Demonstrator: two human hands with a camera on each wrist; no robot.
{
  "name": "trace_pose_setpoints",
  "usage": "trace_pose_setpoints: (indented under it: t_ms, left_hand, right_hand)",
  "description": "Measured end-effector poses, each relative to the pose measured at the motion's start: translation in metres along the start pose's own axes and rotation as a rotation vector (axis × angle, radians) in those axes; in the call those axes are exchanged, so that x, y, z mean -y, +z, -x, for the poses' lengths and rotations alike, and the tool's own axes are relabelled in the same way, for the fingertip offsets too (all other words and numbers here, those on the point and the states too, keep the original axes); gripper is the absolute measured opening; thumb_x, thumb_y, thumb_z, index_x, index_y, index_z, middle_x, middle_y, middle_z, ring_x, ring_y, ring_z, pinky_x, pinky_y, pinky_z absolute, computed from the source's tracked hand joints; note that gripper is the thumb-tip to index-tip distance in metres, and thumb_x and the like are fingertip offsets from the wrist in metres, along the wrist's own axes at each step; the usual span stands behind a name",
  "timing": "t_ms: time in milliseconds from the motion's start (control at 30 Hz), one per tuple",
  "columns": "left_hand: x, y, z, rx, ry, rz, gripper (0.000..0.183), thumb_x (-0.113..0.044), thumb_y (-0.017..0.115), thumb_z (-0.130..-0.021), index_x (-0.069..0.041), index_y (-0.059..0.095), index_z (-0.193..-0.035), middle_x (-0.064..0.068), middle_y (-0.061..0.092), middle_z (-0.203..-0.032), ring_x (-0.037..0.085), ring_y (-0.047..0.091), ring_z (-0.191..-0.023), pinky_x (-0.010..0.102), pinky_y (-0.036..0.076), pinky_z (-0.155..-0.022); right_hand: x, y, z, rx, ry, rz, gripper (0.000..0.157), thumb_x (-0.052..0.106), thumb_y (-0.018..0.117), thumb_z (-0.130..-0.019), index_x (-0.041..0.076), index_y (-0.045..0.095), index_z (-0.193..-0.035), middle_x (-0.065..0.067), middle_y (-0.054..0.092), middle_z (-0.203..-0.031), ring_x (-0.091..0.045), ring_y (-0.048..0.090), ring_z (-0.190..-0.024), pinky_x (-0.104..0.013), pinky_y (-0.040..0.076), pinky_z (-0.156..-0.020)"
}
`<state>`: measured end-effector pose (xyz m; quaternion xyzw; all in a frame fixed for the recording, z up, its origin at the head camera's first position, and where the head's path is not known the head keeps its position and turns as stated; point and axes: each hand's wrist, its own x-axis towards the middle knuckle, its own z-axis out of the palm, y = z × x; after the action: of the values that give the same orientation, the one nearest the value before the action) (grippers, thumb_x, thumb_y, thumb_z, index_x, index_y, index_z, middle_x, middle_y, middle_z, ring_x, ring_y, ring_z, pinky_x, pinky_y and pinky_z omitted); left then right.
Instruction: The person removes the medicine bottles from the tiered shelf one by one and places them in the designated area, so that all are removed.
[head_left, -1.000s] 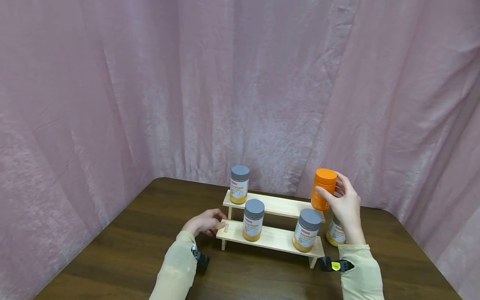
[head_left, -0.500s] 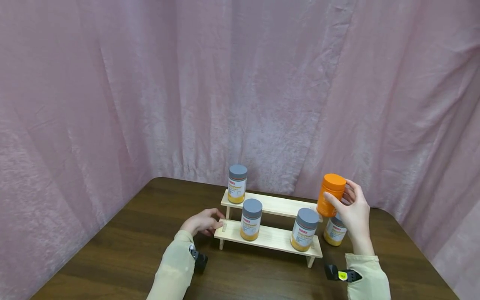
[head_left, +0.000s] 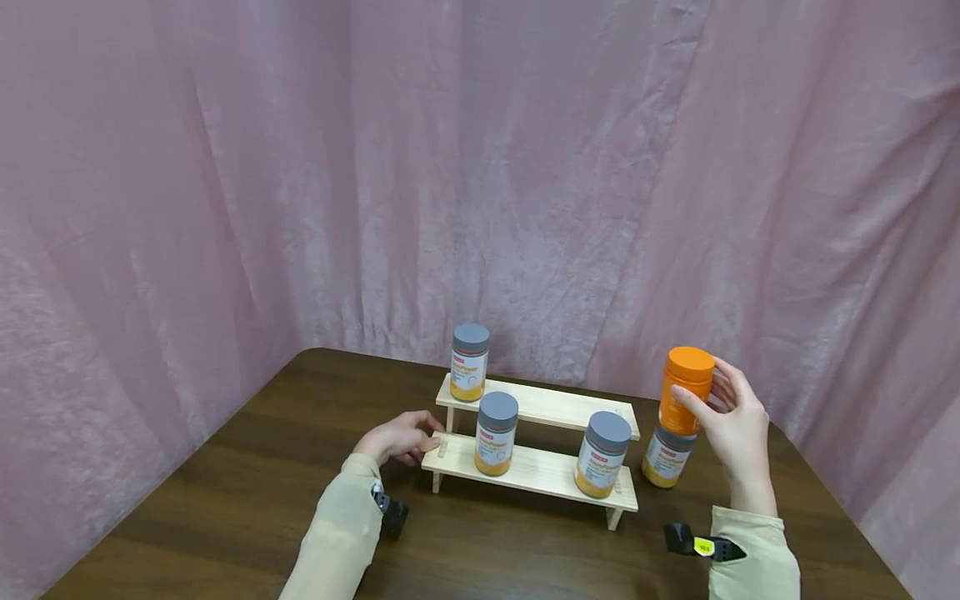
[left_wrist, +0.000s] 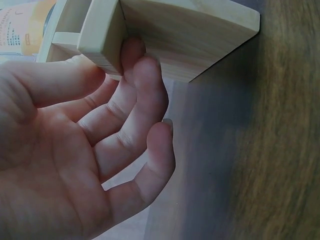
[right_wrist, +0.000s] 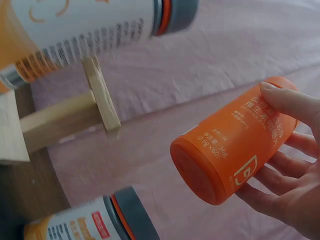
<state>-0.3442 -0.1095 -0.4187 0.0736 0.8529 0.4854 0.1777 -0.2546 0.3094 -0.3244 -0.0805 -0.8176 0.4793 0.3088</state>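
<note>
The right hand (head_left: 738,421) holds an orange jar (head_left: 686,390), partly hiding a grey-topped jar (head_left: 666,460) on the counter (head_left: 517,554). The left hand (head_left: 397,437) grips the lower left end of a wooden two-tier shelf (head_left: 546,472) — three more grey-lidded jars (head_left: 495,446) stand there, two below, one above at left

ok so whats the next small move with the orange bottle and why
Probably shift the orange bottle slightly sideways before lowering it: the right hand holds it in the air, and in the head view its base covers part of the lid of the jar beside the rack, so the two might knock.
</note>
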Motion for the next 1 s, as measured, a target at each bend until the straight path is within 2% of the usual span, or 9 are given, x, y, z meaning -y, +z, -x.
trace_pose_setpoints:
  t_ms: [267,500,767,1000]
  left_hand:
    - [0.003,-0.001,-0.001,0.002,0.008,0.001,0.028,-0.014,0.063,-0.091,-0.005,0.057,-0.116,0.006,0.061,-0.083,0.018,0.06,-0.072,0.031,0.049,-0.063]
    - [0.005,0.0,-0.003,0.009,0.017,0.011,0.028,-0.014,0.063,-0.091,-0.005,0.056,-0.116,0.006,0.064,-0.082,0.018,0.062,-0.071,0.031,0.048,-0.063]
    - [0.003,0.0,-0.002,0.014,0.021,0.009,0.029,-0.014,0.063,-0.091,-0.005,0.056,-0.117,0.006,0.064,-0.082,0.018,0.062,-0.071,0.03,0.048,-0.063]
    - [0.003,-0.001,-0.002,0.026,0.026,0.0,0.031,-0.016,0.063,-0.091,-0.005,0.056,-0.118,0.008,0.064,-0.087,0.02,0.063,-0.075,0.032,0.049,-0.065]
  right_hand:
    - [-0.009,-0.012,-0.004,0.012,0.007,0.028,0.071,0.026,0.078,-0.082,0.018,0.044,-0.144,0.0,0.058,-0.13,0.015,0.048,-0.095,-0.005,0.041,-0.083]
    - [-0.018,-0.025,-0.004,0.003,-0.038,0.031,0.071,0.022,0.079,-0.081,0.013,0.045,-0.143,0.026,0.054,-0.108,0.018,0.05,-0.089,-0.002,0.039,-0.079]
    - [-0.027,-0.037,-0.005,-0.024,0.042,0.02,0.072,0.026,0.079,-0.081,0.02,0.044,-0.144,0.02,0.057,-0.115,0.017,0.049,-0.091,-0.002,0.039,-0.078]
    - [-0.03,-0.039,-0.007,-0.029,0.075,0.009,0.072,0.027,0.078,-0.082,0.019,0.043,-0.145,0.018,0.057,-0.118,0.015,0.049,-0.092,-0.001,0.038,-0.078]
